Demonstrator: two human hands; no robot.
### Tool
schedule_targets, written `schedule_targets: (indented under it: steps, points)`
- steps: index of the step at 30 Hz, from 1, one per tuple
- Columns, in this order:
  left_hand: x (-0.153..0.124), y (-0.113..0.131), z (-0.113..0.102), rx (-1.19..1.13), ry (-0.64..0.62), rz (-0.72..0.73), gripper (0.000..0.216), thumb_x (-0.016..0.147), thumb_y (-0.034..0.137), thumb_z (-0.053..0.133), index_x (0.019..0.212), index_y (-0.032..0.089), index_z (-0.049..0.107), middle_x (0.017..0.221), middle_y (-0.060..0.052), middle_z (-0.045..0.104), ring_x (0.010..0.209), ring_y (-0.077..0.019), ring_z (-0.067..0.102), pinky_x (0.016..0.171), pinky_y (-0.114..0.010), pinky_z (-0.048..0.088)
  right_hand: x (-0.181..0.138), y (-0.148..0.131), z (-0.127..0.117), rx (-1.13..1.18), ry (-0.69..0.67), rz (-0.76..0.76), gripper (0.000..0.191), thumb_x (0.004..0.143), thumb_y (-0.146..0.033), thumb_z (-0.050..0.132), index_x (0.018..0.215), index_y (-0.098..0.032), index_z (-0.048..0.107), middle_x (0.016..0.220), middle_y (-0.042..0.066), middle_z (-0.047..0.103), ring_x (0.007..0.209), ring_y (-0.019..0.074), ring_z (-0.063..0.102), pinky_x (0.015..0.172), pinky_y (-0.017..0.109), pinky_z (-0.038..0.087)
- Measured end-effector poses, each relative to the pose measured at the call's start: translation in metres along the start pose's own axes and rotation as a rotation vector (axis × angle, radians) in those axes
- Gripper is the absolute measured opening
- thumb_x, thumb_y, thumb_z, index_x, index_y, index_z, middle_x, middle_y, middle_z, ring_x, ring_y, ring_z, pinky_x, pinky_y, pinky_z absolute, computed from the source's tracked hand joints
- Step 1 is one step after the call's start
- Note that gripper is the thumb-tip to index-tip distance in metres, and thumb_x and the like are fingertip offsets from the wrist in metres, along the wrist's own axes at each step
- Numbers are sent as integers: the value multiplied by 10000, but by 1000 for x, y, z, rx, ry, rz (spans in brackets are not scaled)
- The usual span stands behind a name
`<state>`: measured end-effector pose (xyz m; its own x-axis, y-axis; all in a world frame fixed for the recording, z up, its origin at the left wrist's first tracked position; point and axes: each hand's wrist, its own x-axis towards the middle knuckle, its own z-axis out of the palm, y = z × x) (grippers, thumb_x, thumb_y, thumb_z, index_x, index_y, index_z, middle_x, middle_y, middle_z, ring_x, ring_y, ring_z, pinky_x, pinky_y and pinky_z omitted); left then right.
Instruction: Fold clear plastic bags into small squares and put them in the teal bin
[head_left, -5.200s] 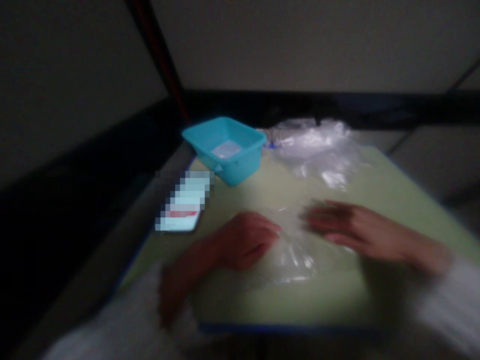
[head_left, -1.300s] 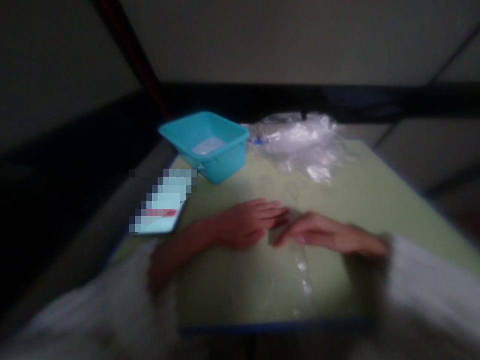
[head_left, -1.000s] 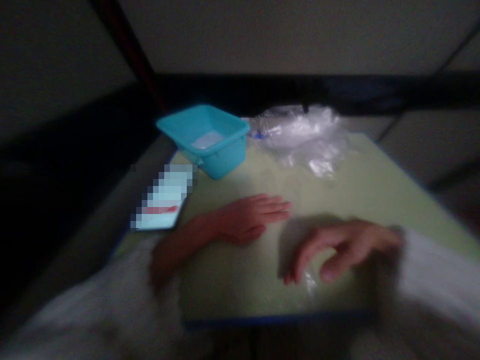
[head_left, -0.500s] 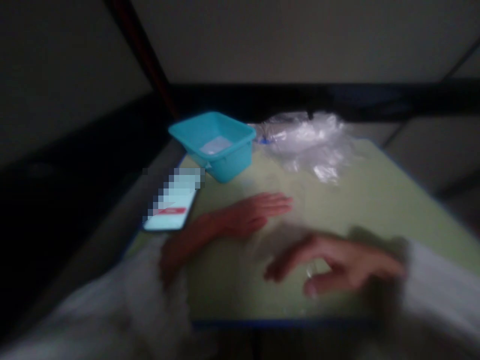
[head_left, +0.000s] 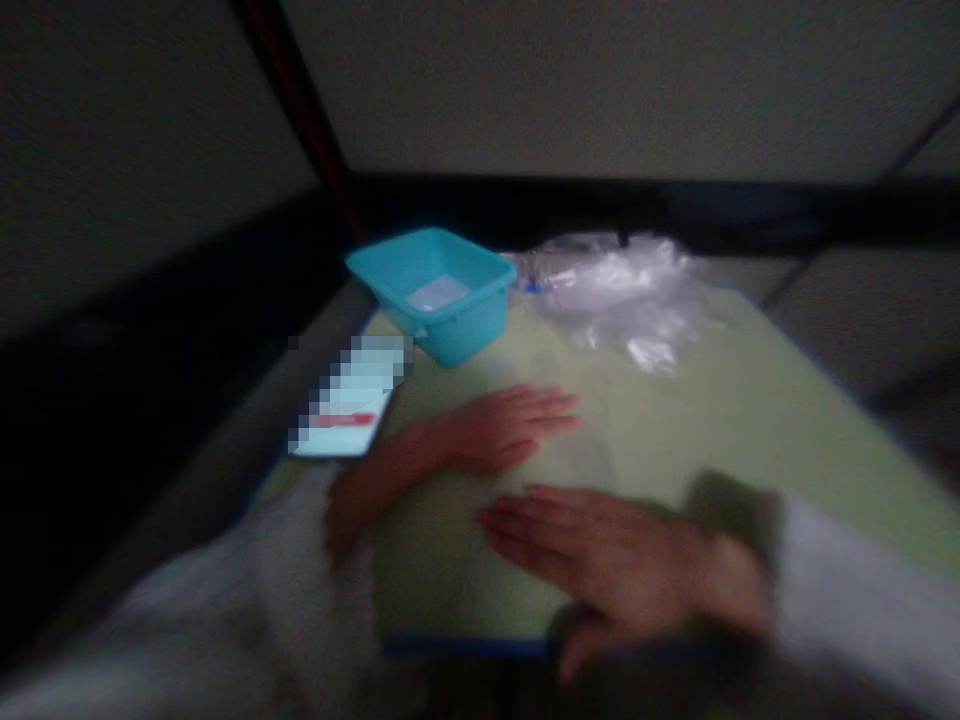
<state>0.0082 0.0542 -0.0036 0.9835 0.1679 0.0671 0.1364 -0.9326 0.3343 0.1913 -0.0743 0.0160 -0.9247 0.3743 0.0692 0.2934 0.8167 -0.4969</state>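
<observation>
My left hand [head_left: 506, 428] lies flat on the pale green tabletop [head_left: 780, 400], fingers stretched out to the right. Closer to me, my right hand [head_left: 619, 560] is also flat with its palm down, its fingers pointing left and its thumb spread near the front edge. Between and beyond the fingers, a faint see-through patch [head_left: 592, 455] shows on the surface; it looks like clear plastic film, but its outline is hard to make out in the dim light. Neither hand grasps anything.
A turquoise plastic basket [head_left: 472, 325] with a whitish piece inside stands at the back left. Crumpled clear plastic bags [head_left: 622, 290] are heaped to its right. A lit phone [head_left: 349, 410] lies at the left edge. Walls rise behind the table.
My right hand has come down and flattened from an arched pose with thumb and fingers apart, its fingertips shifting left. My left hand stays nearly in place.
</observation>
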Motion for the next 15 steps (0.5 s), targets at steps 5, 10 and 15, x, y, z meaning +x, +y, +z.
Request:
schedule_targets:
  steps: [5,10,15]
  points:
    - [2,2,-3,19,-20,11,499,952,326,286,1437,207,286,1526,-45,226,1416,-208,167,1151,-421,113,-1,-9,2,32,-118,-80,800,892,-461,501,1456,-9,159,1523,175,124,1414,225,78,1162,348,66]
    - [2,3,-4,28,-22,14,488,960,321,260,1425,183,308,1519,-64,247,1418,-202,160,1145,-414,120,-1,-20,4,11,-140,-117,624,924,-280,472,1431,1,241,1517,158,193,1411,208,113,1168,324,75]
    - [1,0,-1,30,12,34,482,958,312,272,1419,179,320,1516,-65,254,1414,-204,174,1145,-412,129,2,-19,-3,21,-90,-200,518,966,-293,377,1404,-20,325,1496,141,269,1399,197,176,1160,326,148]
